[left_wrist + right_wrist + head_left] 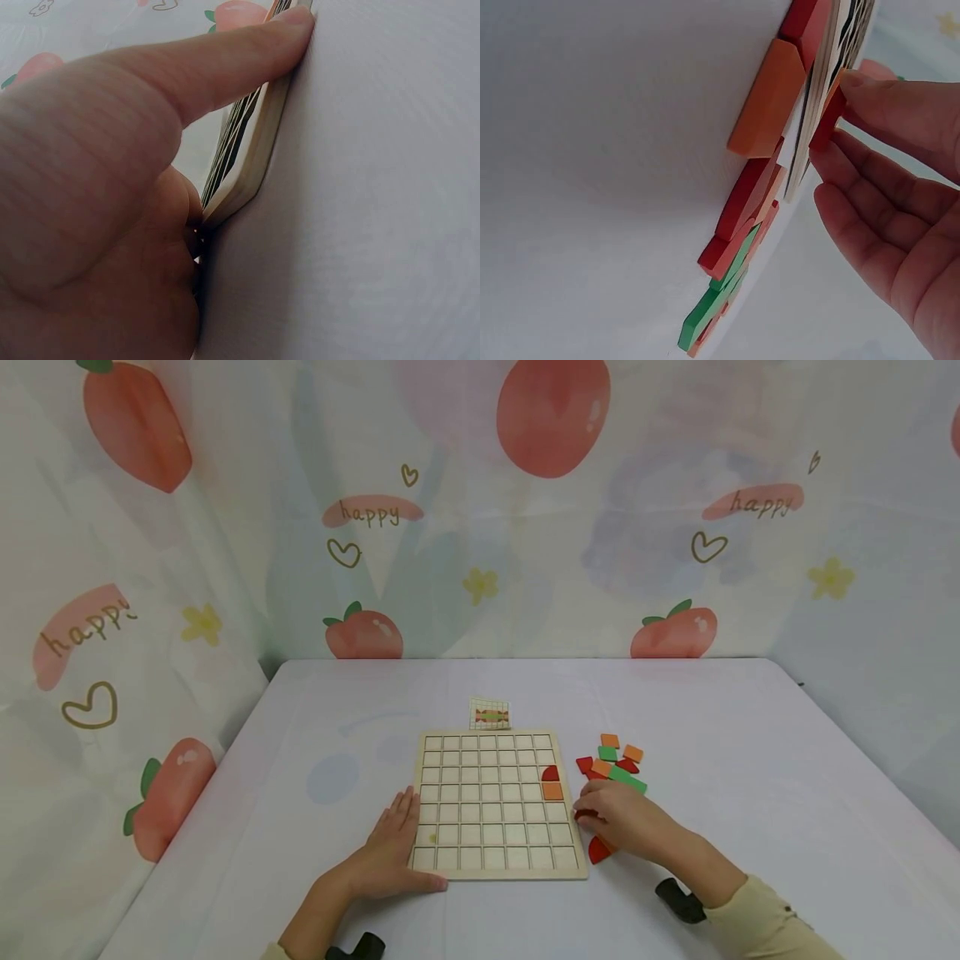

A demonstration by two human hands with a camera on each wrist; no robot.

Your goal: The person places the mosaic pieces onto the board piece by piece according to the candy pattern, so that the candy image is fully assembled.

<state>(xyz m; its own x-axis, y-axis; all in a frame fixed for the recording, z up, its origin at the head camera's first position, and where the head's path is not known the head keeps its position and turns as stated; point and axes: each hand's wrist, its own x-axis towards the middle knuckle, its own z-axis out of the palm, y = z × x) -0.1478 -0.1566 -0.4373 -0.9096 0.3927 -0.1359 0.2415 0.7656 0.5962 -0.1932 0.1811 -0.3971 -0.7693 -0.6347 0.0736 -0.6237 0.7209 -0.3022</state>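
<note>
I see right hand point(626, 820) pinching red piece point(826, 126) between thumb and fingers, gridded board point(492, 812) just left of them. Loose coloured pieces point(602, 767) beyond those fingers on tabletop point(510, 918). Left hand point(385, 853): fingers straight, thumb spread apart, along board's left edge.

1. Left hand point(390, 853): bare.
2. Right hand point(630, 817): bare.
3. Right sleeve point(772, 922): pale yellow-beige fabric, creased; small dark marks near its end.
4. Left sleeve point(275, 952): similar pale fabric; only the edge visible.
5. Right wrist unit point(680, 900): black, rounded, short cylindrical form.
6. Left wrist unit point(360, 947): black, rounded; lower part out of view.
</note>
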